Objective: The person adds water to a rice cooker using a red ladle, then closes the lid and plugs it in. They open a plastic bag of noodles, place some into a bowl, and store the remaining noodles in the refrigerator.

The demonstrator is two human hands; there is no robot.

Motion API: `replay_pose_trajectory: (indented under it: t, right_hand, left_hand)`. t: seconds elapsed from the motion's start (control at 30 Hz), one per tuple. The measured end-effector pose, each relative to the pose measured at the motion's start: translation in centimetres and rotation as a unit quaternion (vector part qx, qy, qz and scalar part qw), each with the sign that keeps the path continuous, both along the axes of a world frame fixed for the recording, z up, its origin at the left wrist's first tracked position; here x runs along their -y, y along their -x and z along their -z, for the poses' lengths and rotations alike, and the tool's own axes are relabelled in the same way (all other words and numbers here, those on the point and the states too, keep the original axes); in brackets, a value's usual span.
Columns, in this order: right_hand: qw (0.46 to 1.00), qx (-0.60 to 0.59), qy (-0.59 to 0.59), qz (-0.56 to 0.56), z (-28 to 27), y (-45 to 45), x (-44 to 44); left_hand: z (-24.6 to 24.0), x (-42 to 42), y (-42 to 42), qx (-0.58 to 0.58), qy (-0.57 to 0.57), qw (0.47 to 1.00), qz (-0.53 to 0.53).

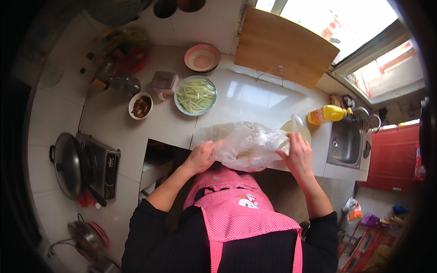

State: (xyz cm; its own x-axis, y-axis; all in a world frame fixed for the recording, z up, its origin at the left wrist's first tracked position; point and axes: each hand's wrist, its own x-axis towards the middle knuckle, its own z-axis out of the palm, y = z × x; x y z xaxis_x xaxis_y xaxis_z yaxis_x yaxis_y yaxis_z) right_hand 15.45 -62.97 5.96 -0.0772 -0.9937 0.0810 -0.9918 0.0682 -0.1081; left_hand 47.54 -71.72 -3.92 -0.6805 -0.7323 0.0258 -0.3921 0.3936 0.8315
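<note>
A large translucent plastic bag (239,145) lies at the front edge of the counter, just before my pink apron. My left hand (203,155) grips its left side. With the fingers of my right hand (297,150) I pinch the bunched plastic at its right end. Something pale brown shows through the lower middle of the bag, but I cannot tell what it is. Partly hidden behind the bag and my right hand is a pale round bowl or plate (306,131).
A plate of cut pale green strips (195,95) stands behind the bag, near a pink bowl (202,58) and a small bowl of brown food (140,106). To the right are a yellow bottle (327,114) and a steel sink (345,143). A lidded wok (70,166) sits left on a cooker (109,167).
</note>
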Motion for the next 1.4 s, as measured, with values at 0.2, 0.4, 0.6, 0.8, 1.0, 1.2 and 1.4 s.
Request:
replay_pose_trajectory:
  t: [0.2,0.4,0.6,0.8,1.0,1.2,1.4]
  right_hand:
    - [0.973,0.105,0.134,0.155,5.0,4.4,0.2]
    - [0.777,0.614,-0.057,-0.126,6.1,2.9,0.0]
    - [0.556,0.644,-0.416,-0.321,9.3,-7.0,-2.5]
    - [0.453,0.594,-0.572,-0.34,6.1,-19.0,-16.2]
    - [0.473,0.47,-0.198,-0.719,2.5,-30.1,-29.3]
    - [0.258,0.331,0.067,-0.905,0.3,-39.8,-44.9]
    - [0.318,0.192,0.071,-0.926,-3.9,-51.3,-53.7]
  left_hand:
    - [-3.5,-8.2,1.6,-0.164,0.092,0.98,-0.072]
    - [-7.6,-19.8,4.4,-0.294,0.035,0.941,-0.166]
    - [-6.0,-33.3,2.5,-0.662,-0.223,0.676,-0.234]
    - [-8.4,-46.6,-2.3,-0.678,-0.103,0.595,-0.418]
    - [-7.6,-59.8,-7.5,-0.587,-0.111,0.308,-0.741]
    - [-4.9,-74.4,-12.9,-0.527,-0.207,0.319,-0.76]
    - [-7.6,-80.5,-16.5,-0.023,-0.01,0.554,-0.832]
